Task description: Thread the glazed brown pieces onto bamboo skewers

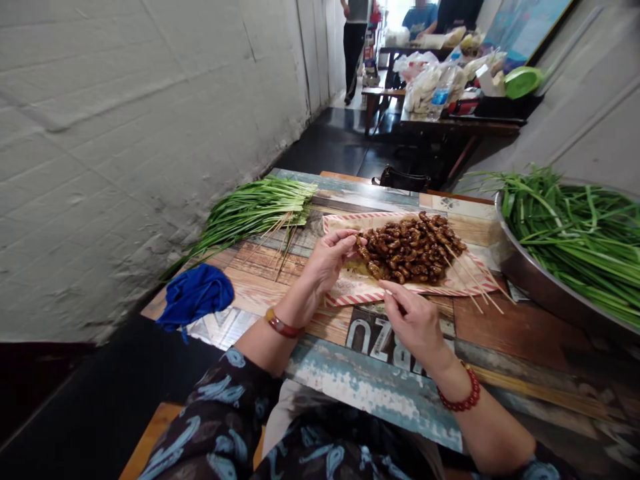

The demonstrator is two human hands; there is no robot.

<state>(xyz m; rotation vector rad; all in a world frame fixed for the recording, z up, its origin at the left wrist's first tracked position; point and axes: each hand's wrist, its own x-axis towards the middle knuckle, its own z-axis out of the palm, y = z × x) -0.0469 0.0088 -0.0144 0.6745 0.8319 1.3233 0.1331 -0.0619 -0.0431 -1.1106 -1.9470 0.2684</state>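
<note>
A heap of glossy brown ridged morsels (410,250) lies in front of me on a sheet of white paper with a red-striped border (350,294), and its long axis runs slantwise from my left hand up and away to the right. Thin pale bamboo skewers (473,283) come out of its right side and point down to the right, past the paper's edge. The morsels are plump, shiny and sticky-looking, packed close together.

My left hand (327,257) reaches the heap's near end, its fingers (347,237) closed in a pinch against the morsels. My right hand (413,327) sits just below the paper, its fingers (389,290) also pinched shut; what they hold, if anything, I can't tell.

Both rest over a weathered tabletop of painted wooden planks (375,393). To my left lie a bundle of long green chives (260,213), some loose skewers (283,243) and a crumpled blue cloth (195,297) — to my right, a steel basin of green chives (530,267).
</note>
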